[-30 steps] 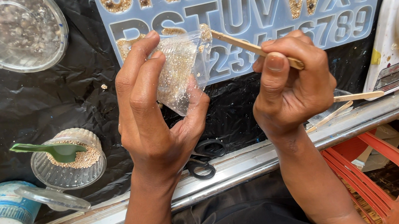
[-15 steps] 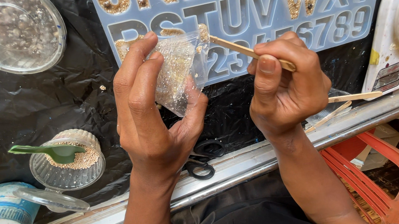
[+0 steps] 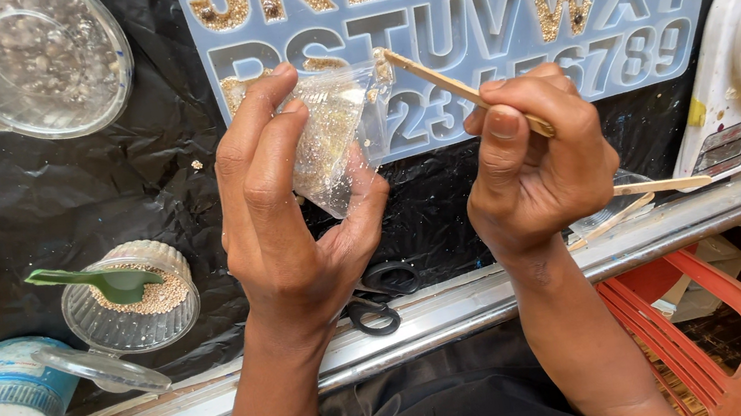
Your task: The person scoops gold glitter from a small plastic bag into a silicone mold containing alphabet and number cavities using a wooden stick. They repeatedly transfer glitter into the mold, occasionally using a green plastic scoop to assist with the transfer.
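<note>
The left hand (image 3: 292, 222) is grasping a small clear bag (image 3: 339, 132) of gold glitter, held just in front of the pale blue letter mould (image 3: 467, 8). The right hand (image 3: 535, 164) is pinching a thin wooden stick (image 3: 456, 88), its tip touching the bag's open top corner. Left of the mould, 1 ribbed cup (image 3: 131, 301) of pale grains is holding a green scoop (image 3: 94, 280) (resting across its rim). Black scissors (image 3: 376, 298) are lying below the mould, partly hidden by the left wrist.
</note>
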